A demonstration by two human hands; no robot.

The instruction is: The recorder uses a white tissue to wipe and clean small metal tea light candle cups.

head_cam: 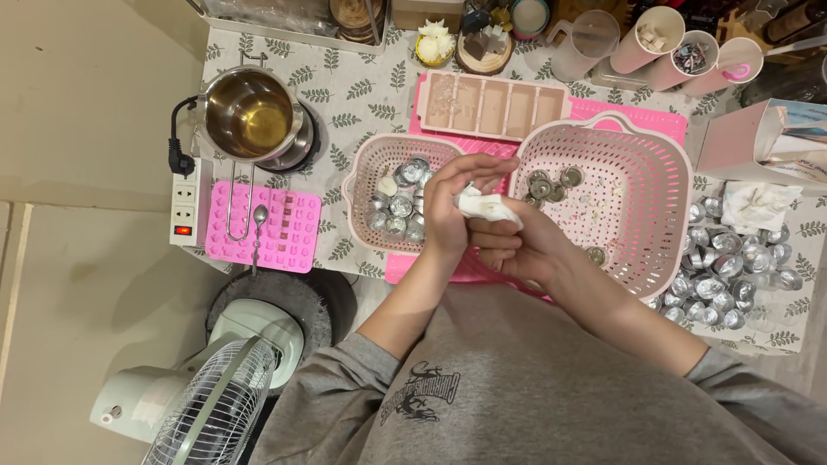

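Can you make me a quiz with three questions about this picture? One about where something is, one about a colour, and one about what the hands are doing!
1. Where is the metal pot?
A. Left of the baskets
B. Inside the big basket
C. On the fan

2. What colour is the mould under the spoon?
A. Green
B. Pink
C. Black

3. What are the hands doing?
A. Resting flat on the table
B. Holding a white tissue together
C. Lifting the pot

Answers:
1. A, the pot stands at the table's left end, beside the small basket.
2. B, the mould is bright pink.
3. B, the left hand and right hand meet around the white tissue.
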